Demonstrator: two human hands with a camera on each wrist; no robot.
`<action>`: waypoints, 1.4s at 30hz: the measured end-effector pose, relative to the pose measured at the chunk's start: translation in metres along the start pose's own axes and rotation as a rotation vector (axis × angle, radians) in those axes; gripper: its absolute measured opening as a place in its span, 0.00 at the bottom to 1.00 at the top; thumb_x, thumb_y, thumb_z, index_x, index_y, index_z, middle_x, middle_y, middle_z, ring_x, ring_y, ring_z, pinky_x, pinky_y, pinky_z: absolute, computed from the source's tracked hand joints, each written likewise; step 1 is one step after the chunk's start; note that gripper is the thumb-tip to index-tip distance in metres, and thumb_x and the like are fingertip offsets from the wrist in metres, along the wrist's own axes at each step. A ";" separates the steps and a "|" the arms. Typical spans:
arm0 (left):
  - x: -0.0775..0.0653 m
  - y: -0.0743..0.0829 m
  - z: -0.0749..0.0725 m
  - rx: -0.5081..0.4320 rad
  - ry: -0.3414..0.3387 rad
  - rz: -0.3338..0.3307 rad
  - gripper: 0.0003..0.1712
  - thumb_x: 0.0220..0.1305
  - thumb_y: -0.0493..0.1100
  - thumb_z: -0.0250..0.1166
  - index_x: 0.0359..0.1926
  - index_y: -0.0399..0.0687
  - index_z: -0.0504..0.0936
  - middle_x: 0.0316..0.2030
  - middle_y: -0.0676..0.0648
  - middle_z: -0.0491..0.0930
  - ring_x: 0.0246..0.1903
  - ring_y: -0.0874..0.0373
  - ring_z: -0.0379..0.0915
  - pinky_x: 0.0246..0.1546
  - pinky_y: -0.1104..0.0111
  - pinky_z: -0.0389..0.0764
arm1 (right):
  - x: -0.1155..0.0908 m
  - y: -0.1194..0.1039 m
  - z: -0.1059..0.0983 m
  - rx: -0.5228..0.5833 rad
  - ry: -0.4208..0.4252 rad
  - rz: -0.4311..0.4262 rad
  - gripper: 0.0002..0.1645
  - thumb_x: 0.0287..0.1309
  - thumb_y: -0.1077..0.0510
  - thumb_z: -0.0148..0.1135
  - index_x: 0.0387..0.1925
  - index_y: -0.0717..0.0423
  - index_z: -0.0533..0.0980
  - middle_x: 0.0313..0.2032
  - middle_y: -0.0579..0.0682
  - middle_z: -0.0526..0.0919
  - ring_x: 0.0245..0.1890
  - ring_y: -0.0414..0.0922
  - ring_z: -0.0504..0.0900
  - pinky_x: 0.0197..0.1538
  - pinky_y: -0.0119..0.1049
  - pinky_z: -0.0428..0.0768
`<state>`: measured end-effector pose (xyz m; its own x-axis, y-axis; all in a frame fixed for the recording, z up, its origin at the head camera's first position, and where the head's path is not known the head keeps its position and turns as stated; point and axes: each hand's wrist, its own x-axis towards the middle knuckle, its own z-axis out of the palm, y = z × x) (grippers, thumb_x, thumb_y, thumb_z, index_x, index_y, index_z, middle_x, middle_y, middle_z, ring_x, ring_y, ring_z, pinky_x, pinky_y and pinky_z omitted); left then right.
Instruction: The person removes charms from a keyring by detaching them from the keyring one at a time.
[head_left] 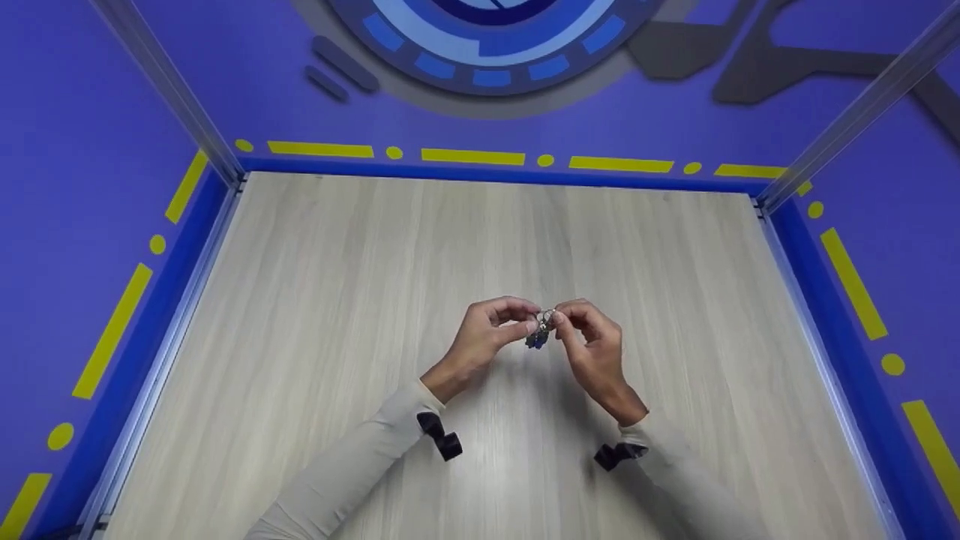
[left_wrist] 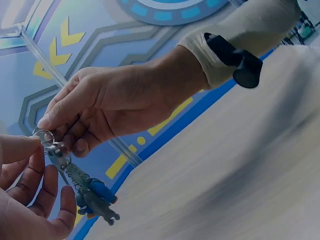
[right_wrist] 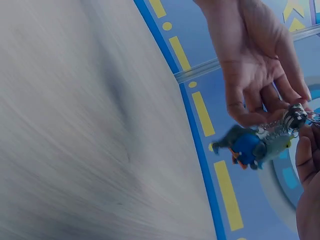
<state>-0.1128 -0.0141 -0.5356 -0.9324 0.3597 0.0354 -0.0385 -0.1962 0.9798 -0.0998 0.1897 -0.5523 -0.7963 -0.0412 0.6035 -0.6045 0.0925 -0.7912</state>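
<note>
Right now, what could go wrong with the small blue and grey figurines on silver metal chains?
The thin silver metal rings are held only at the fingertips of the left hand and right hand, so they might slip. The figurines dangle close together, so their chains could tangle.

left hand (head_left: 484, 334) is sitting left of keychain (head_left: 541, 328), right hand (head_left: 598, 346) right of it, charms (left_wrist: 101, 191) are hanging below, tabletop (head_left: 360, 270) lying beneath, wall (head_left: 480, 129) standing behind

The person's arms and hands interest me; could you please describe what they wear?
The left sleeve and right sleeve are long, plain and light beige, reaching the wrists. One small black fitting juts out at each cuff. The left hand and right hand are gloveless.
</note>
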 end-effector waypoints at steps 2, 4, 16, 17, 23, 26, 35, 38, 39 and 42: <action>0.000 -0.002 0.001 -0.088 -0.001 -0.045 0.13 0.71 0.34 0.73 0.54 0.31 0.88 0.43 0.46 0.90 0.46 0.56 0.86 0.53 0.65 0.87 | -0.001 0.000 0.001 0.003 0.003 -0.006 0.05 0.71 0.77 0.64 0.39 0.70 0.81 0.35 0.60 0.85 0.34 0.43 0.83 0.39 0.30 0.84; 0.000 -0.003 0.002 -0.183 -0.007 -0.099 0.12 0.72 0.32 0.72 0.53 0.30 0.87 0.43 0.44 0.90 0.45 0.55 0.87 0.52 0.65 0.88 | -0.002 0.000 0.002 -0.001 0.002 -0.013 0.07 0.69 0.80 0.63 0.39 0.69 0.81 0.36 0.60 0.85 0.34 0.44 0.83 0.40 0.30 0.84; -0.005 -0.014 0.002 -0.197 -0.043 -0.171 0.08 0.71 0.32 0.71 0.49 0.33 0.87 0.44 0.44 0.88 0.44 0.53 0.88 0.50 0.60 0.90 | -0.004 0.000 -0.002 -0.015 -0.044 -0.018 0.05 0.72 0.77 0.63 0.40 0.69 0.80 0.37 0.58 0.85 0.34 0.46 0.83 0.41 0.30 0.85; -0.005 -0.015 0.002 -0.191 -0.045 -0.163 0.08 0.71 0.32 0.72 0.49 0.33 0.88 0.44 0.44 0.88 0.44 0.53 0.87 0.50 0.60 0.90 | -0.004 0.000 -0.002 -0.020 -0.046 -0.016 0.04 0.73 0.76 0.63 0.40 0.69 0.79 0.37 0.58 0.85 0.34 0.46 0.83 0.41 0.30 0.84; -0.004 -0.016 0.003 -0.172 -0.048 -0.112 0.07 0.70 0.31 0.73 0.47 0.33 0.87 0.41 0.45 0.88 0.41 0.55 0.86 0.47 0.63 0.89 | -0.003 -0.001 -0.001 -0.016 -0.037 -0.018 0.08 0.69 0.80 0.62 0.39 0.68 0.80 0.36 0.58 0.85 0.33 0.54 0.81 0.41 0.30 0.84; -0.004 -0.015 0.004 -0.156 -0.041 -0.101 0.06 0.69 0.31 0.73 0.46 0.33 0.88 0.40 0.46 0.88 0.41 0.56 0.85 0.47 0.65 0.88 | -0.003 -0.001 -0.001 -0.016 -0.031 -0.020 0.11 0.68 0.82 0.62 0.38 0.67 0.80 0.36 0.59 0.85 0.33 0.52 0.82 0.41 0.30 0.85; -0.006 -0.015 0.006 -0.121 -0.016 -0.078 0.05 0.69 0.32 0.73 0.44 0.36 0.88 0.41 0.46 0.87 0.41 0.58 0.84 0.47 0.66 0.87 | -0.003 -0.003 -0.002 -0.009 -0.032 -0.004 0.10 0.68 0.81 0.62 0.38 0.68 0.80 0.37 0.59 0.85 0.35 0.50 0.83 0.42 0.30 0.84; -0.006 -0.015 0.006 -0.108 -0.001 -0.052 0.06 0.69 0.32 0.73 0.44 0.34 0.88 0.41 0.46 0.87 0.42 0.58 0.84 0.48 0.66 0.87 | -0.003 -0.003 -0.003 -0.010 -0.035 0.003 0.10 0.69 0.81 0.62 0.39 0.68 0.79 0.37 0.59 0.85 0.34 0.51 0.82 0.42 0.30 0.84; -0.007 -0.015 0.006 -0.103 0.006 -0.042 0.06 0.69 0.32 0.73 0.44 0.33 0.88 0.41 0.47 0.87 0.42 0.57 0.84 0.48 0.66 0.87 | -0.003 -0.003 -0.004 -0.004 -0.035 0.006 0.09 0.69 0.81 0.62 0.39 0.68 0.79 0.37 0.60 0.85 0.34 0.51 0.82 0.42 0.30 0.84; -0.007 -0.016 0.006 -0.100 0.026 -0.012 0.08 0.70 0.33 0.73 0.46 0.30 0.87 0.41 0.46 0.88 0.43 0.56 0.85 0.48 0.66 0.87 | -0.004 -0.002 -0.005 -0.003 -0.039 0.012 0.09 0.69 0.81 0.62 0.39 0.68 0.79 0.37 0.60 0.85 0.34 0.51 0.83 0.41 0.30 0.84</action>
<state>-0.1031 -0.0085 -0.5500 -0.9405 0.3393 0.0175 -0.0839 -0.2821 0.9557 -0.0953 0.1948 -0.5519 -0.8037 -0.0792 0.5897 -0.5949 0.0959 -0.7980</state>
